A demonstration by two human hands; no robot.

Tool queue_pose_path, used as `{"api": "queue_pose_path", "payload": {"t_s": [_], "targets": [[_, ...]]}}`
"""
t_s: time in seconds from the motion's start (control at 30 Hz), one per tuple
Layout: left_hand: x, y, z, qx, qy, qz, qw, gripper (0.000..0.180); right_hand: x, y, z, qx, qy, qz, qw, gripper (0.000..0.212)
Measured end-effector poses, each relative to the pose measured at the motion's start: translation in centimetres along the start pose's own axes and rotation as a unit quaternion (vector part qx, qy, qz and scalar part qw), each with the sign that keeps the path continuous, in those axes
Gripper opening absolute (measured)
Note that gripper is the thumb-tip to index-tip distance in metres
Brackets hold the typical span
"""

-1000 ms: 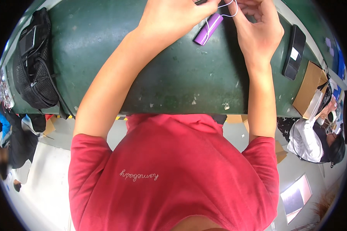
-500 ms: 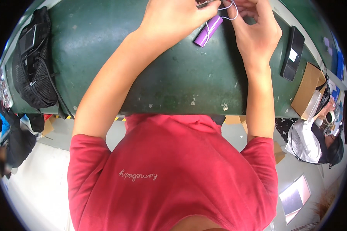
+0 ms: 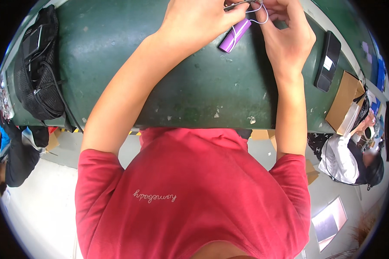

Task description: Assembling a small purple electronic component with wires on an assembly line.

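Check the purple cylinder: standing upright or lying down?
Lying down. The purple cylinder rests on its side on the green table, below both hands, with a white wire looped over it.

Bright, even light; fisheye-bent edges.

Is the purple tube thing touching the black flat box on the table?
Apart. The head view shows the purple tube lying under the hands, while the black flat box sits farther right, with bare green table and the right hand between them.
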State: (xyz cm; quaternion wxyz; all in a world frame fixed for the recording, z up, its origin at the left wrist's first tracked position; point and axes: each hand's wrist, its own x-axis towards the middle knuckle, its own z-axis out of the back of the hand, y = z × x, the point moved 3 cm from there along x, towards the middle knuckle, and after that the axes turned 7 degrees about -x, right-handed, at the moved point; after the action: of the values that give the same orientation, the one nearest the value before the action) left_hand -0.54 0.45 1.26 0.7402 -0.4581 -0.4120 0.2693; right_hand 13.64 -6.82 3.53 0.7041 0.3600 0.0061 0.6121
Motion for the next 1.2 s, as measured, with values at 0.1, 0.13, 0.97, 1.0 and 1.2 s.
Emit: {"api": "queue_pose_path", "payload": {"t_s": [0.1, 0.13, 0.97, 1.0, 1.2], "targets": [[0.1, 0.2, -0.1, -0.006, 0.001, 0.004, 1.0, 0.029, 0.1, 0.1, -0.1, -0.006, 0.001, 0.001, 1.0, 0.02], [0.0, 0.2, -0.1, -0.012, 0.002, 0.004, 1.0, 0.029, 0.2, 0.2, -0.1, 0.003, -0.002, -0.001, 1.0, 0.019], [-0.4, 0.6, -0.8, 0.04, -0.035, 0.051, 0.997, 0.018, 0.0, -2.0, 0.6, 0.045, 0.115, -0.008, 0.992, 0.022], [-0.4, 0.8, -0.4, 0.049, -0.042, 0.033, 0.997, 0.018, 0.2, -1.6, 1.2, 0.063, 0.131, -0.031, 0.989, 0.027], [-0.2, 0.8, -0.6, 0.051, -0.067, 0.042, 0.996, 0.019, 0.5, -4.2, 4.6, -0.026, 0.272, -0.11, 0.956, 0.019]]}}
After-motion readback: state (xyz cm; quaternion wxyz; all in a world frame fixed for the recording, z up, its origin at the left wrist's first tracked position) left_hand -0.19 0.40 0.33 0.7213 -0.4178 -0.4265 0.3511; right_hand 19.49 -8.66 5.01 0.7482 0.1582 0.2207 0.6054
